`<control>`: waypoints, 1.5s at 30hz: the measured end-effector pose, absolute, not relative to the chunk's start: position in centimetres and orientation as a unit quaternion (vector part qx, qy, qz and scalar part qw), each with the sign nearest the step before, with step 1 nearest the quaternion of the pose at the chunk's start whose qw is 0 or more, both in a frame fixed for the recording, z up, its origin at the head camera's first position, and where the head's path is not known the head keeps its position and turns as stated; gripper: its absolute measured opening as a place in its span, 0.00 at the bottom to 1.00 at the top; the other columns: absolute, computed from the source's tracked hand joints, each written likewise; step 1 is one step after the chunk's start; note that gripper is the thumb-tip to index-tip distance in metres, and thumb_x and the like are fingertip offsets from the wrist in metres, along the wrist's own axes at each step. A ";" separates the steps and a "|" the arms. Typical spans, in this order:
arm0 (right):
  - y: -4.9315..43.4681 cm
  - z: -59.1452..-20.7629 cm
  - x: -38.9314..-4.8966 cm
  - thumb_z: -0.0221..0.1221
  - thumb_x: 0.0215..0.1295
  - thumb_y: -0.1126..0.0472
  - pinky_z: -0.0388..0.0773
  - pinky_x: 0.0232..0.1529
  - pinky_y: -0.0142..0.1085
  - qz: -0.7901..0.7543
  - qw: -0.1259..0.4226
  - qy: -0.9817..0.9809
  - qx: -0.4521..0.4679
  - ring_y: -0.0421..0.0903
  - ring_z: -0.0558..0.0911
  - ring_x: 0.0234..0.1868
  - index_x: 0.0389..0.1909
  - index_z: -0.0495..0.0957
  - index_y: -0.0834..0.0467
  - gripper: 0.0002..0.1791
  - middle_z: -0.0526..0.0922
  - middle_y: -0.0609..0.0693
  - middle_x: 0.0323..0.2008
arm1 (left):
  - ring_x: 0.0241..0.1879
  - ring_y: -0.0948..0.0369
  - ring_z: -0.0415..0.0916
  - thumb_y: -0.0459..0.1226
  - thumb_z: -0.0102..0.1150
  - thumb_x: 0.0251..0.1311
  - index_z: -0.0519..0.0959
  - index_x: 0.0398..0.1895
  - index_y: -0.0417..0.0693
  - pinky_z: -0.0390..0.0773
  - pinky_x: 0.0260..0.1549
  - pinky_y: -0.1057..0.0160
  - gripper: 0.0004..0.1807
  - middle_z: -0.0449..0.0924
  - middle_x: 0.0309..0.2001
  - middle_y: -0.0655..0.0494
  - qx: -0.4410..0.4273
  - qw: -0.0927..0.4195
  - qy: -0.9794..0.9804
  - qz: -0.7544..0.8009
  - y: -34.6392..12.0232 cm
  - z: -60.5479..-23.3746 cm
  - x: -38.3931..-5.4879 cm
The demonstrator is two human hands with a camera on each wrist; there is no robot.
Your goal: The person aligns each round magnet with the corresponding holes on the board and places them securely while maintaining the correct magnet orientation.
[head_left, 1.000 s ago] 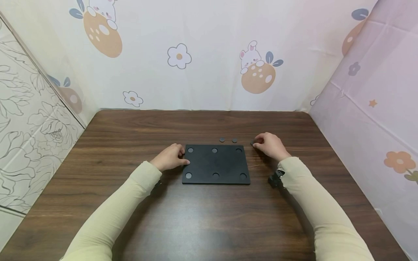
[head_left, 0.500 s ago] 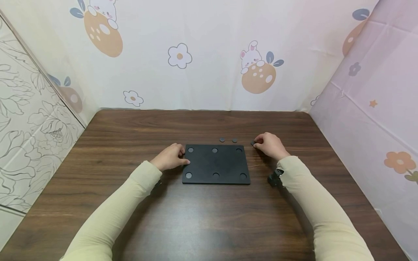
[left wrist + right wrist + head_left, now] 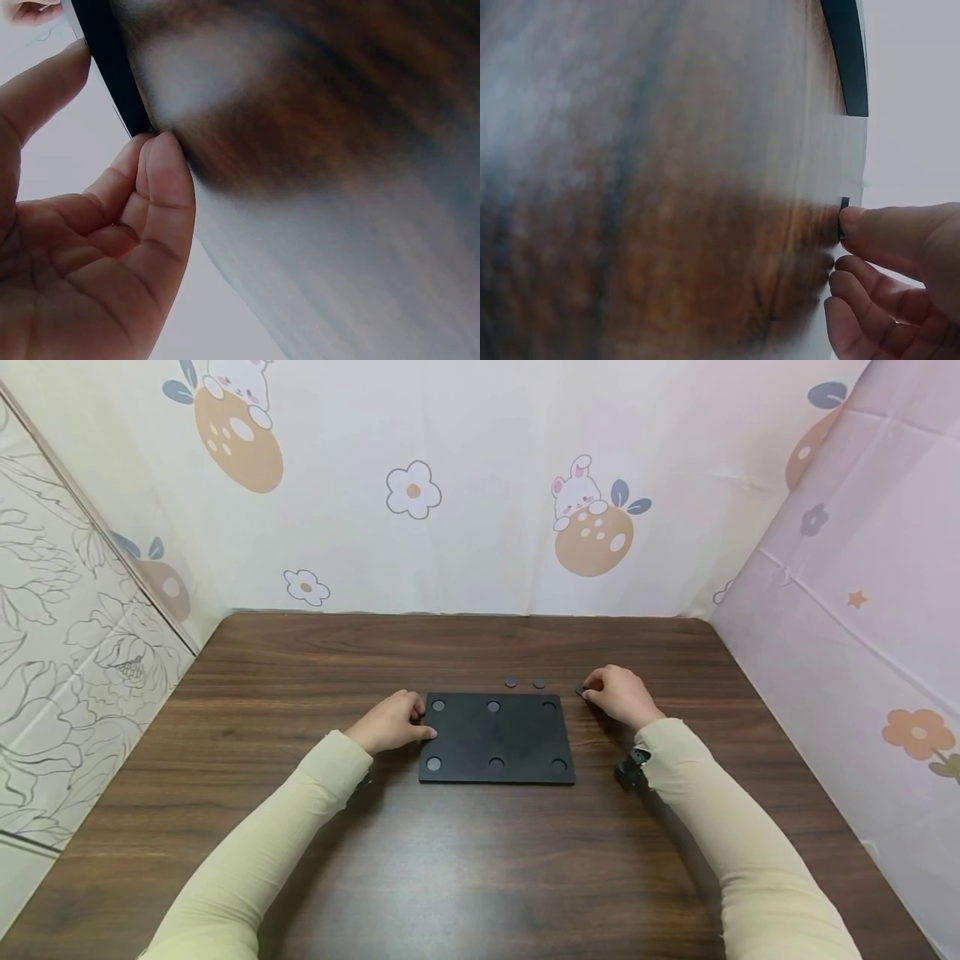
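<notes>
The right hand (image 3: 618, 696) covers part of the disc (image 3: 581, 690) it pinches at its fingertips; in the right wrist view the thumb hides much of that disc, and whether it touches the table (image 3: 480, 868) I cannot tell. The left hand (image 3: 390, 722) holds the left edge of the board (image 3: 495, 737), thumb on top and bent fingers against the side; its palm is out of sight from the head. The wrist views cut the board down to a dark strip, and a bit of the other hand pokes into a corner of the left one. Both sleeves (image 3: 262, 852) run off the bottom of the head view, and the right one partly hides a black device (image 3: 630, 770).

The board lies flat on the table, its long axis running left to right, the far side slightly narrower to the eye. The held disc is just beyond its far right corner.

There is one board with six round recesses (image 3: 559, 766) in two rows of three: three look pale, three dark. Three discs are off the board: the pinched one, plus a second disc (image 3: 539, 683) and a third disc (image 3: 511, 682) lying flat near the far edge, apart from each other.
</notes>
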State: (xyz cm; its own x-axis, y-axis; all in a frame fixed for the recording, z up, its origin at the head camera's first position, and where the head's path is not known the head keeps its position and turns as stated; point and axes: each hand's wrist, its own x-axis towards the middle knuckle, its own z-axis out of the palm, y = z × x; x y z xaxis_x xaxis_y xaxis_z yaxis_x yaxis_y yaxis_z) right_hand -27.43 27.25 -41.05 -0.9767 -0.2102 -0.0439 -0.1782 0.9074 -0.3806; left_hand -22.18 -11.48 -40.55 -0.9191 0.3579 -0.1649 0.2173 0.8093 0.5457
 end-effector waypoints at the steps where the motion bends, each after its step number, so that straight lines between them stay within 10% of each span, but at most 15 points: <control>1: 27.2 -41.1 -27.4 0.59 0.68 0.61 0.76 0.45 0.53 -0.190 0.042 0.976 -0.099 0.58 0.80 0.44 0.48 0.81 0.66 0.14 0.80 0.64 0.46 | 0.48 0.53 0.73 0.44 0.68 0.58 0.75 0.48 0.36 0.74 0.53 0.54 0.23 0.75 0.48 0.44 0.153 0.131 0.942 0.269 -11.5 -40.6 -22.2; 45: 22.3 -37.7 -23.2 0.62 0.66 0.58 0.79 0.37 0.42 -0.219 0.001 0.960 -0.176 0.48 0.81 0.37 0.44 0.84 0.60 0.11 0.81 0.54 0.40 | 0.46 0.54 0.71 0.44 0.68 0.59 0.75 0.47 0.36 0.74 0.51 0.54 0.22 0.74 0.47 0.45 0.160 0.131 0.941 0.267 -11.6 -40.8 -22.4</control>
